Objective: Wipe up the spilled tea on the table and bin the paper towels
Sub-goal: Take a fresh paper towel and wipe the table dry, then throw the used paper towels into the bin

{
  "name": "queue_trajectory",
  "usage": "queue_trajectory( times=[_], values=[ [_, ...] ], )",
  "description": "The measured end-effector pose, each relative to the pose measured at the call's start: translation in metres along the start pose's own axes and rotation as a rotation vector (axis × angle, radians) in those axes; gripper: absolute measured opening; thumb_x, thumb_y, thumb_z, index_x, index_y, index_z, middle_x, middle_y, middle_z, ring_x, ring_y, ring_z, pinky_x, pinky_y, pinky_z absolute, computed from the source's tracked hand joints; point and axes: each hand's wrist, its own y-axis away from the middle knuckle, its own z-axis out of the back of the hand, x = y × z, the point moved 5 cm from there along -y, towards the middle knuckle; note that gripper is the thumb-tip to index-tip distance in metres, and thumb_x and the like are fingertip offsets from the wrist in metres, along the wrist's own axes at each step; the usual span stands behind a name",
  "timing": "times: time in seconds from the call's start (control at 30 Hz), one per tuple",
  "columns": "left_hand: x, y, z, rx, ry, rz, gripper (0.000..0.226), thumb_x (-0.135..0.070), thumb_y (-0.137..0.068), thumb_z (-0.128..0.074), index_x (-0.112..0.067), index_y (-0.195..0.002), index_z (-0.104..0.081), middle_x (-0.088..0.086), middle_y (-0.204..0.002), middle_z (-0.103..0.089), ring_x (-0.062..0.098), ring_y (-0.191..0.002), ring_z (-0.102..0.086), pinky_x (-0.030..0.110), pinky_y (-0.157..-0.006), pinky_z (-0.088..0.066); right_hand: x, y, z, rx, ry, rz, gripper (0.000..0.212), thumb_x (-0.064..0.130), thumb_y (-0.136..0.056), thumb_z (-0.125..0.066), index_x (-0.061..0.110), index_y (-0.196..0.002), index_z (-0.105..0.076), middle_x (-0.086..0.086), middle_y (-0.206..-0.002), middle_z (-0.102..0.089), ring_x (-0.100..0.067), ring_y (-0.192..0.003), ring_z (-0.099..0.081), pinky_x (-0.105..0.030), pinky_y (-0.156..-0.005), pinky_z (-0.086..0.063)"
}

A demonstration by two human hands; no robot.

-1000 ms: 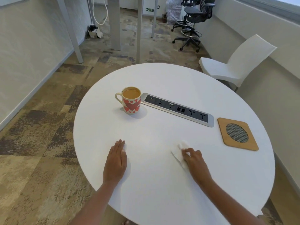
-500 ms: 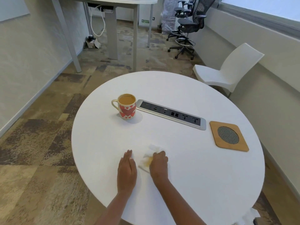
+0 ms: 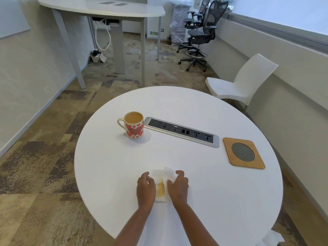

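Note:
A white paper towel [image 3: 162, 181] with a brown tea stain lies crumpled on the round white table [image 3: 221, 201] near its front edge. My left hand [image 3: 145, 188] curls its fingers on the towel's left side. My right hand [image 3: 178, 187] curls over its right side. The two hands bunch the towel between them. No loose tea shows on the table top around it.
A heart-patterned mug [image 3: 133, 127] full of tea stands behind the hands. A socket strip [image 3: 181, 131] and a wooden coaster [image 3: 243, 153] lie to the right. A white chair [image 3: 241, 84] stands beyond the table. Something white [image 3: 273, 238] lies on the floor at bottom right.
My right hand slid the towel leftwards across the table to my left hand. My left hand has gone from lying flat to curling onto the towel. The towel now shows a tea stain.

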Motion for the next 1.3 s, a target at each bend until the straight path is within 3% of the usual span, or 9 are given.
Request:
queue_trajectory(
  times=[0.13,0.27,0.4,0.53,0.6,0.8,0.97,1.3],
  values=[
    [0.0,-0.002,0.0,0.035,-0.024,0.032,0.034,-0.006,-0.094,-0.036,-0.004,-0.125,-0.049,0.016,-0.132,-0.053,0.031,-0.12,-0.05,0.036,-0.1,-0.038,0.002,-0.002,-0.002,0.014,0.086,-0.038,0.052,0.016,-0.091,-0.053,0.005,-0.136,-0.029,-0.017,-0.131,-0.05,-0.031,-0.128,-0.043,-0.035,-0.101,-0.04],
    [-0.003,-0.006,0.002,0.053,-0.039,0.033,0.034,-0.005,-0.093,-0.038,-0.005,-0.124,-0.05,0.018,-0.126,-0.058,0.033,-0.112,-0.055,0.037,-0.097,-0.043,0.0,-0.005,-0.005,0.026,0.112,-0.042,0.043,0.011,-0.088,-0.054,0.004,-0.128,-0.04,-0.014,-0.124,-0.058,-0.029,-0.121,-0.051,-0.034,-0.098,-0.045],
    [-0.002,-0.014,0.009,0.06,-0.04,0.012,0.032,-0.004,-0.092,-0.038,-0.005,-0.12,-0.052,0.019,-0.123,-0.059,0.036,-0.106,-0.059,0.043,-0.096,-0.046,-0.003,-0.008,-0.003,0.04,-0.073,-0.069,0.028,0.004,-0.08,-0.057,0.002,-0.107,-0.061,-0.012,-0.113,-0.066,-0.024,-0.103,-0.061,-0.028,-0.081,-0.048],
    [-0.011,-0.012,0.007,0.032,-0.06,-0.062,0.029,-0.003,-0.093,-0.038,-0.003,-0.115,-0.056,0.018,-0.12,-0.061,0.034,-0.104,-0.061,0.039,-0.092,-0.046,-0.009,-0.01,0.014,0.039,-0.215,-0.094,0.021,0.002,-0.078,-0.06,0.001,-0.098,-0.066,-0.012,-0.098,-0.067,-0.02,-0.083,-0.058,-0.021,-0.067,-0.042],
    [-0.036,-0.026,-0.027,0.146,-0.106,-0.157,0.029,-0.001,-0.092,-0.038,-0.002,-0.113,-0.058,0.017,-0.119,-0.062,0.032,-0.106,-0.06,0.036,-0.092,-0.046,-0.017,-0.027,0.043,-0.088,-0.375,-0.144,0.018,0.0,-0.079,-0.061,0.002,-0.096,-0.066,-0.01,-0.088,-0.066,-0.02,-0.078,-0.058,-0.022,-0.064,-0.043],
    [-0.059,-0.02,-0.049,0.18,-0.099,-0.253,0.028,0.0,-0.093,-0.038,0.0,-0.112,-0.059,0.016,-0.121,-0.061,0.029,-0.111,-0.057,0.032,-0.094,-0.044,-0.016,-0.03,0.076,-0.164,-0.461,-0.111,0.015,-0.002,-0.082,-0.06,0.004,-0.094,-0.066,-0.009,-0.086,-0.065,-0.023,-0.082,-0.06,-0.034,-0.079,-0.052],
    [-0.081,0.003,-0.103,0.327,-0.115,-0.33,0.029,-0.002,-0.094,-0.037,-0.004,-0.113,-0.058,0.013,-0.121,-0.059,0.026,-0.11,-0.056,0.031,-0.094,-0.043,-0.053,-0.029,0.131,-0.323,-0.534,-0.16,0.017,-0.002,-0.082,-0.06,0.002,-0.097,-0.066,-0.011,-0.089,-0.065,-0.026,-0.086,-0.06,-0.044,-0.089,-0.053],
    [-0.11,0.087,-0.228,0.585,-0.139,-0.475,0.029,-0.01,-0.097,-0.035,-0.007,-0.111,-0.06,0.009,-0.119,-0.062,0.02,-0.111,-0.056,0.017,-0.087,-0.035,-0.168,-0.022,0.258,-0.585,-0.563,-0.246,0.011,0.001,-0.084,-0.061,0.007,-0.092,-0.065,-0.013,-0.092,-0.068,-0.026,-0.088,-0.062,-0.043,-0.084,-0.052]
  ],
)
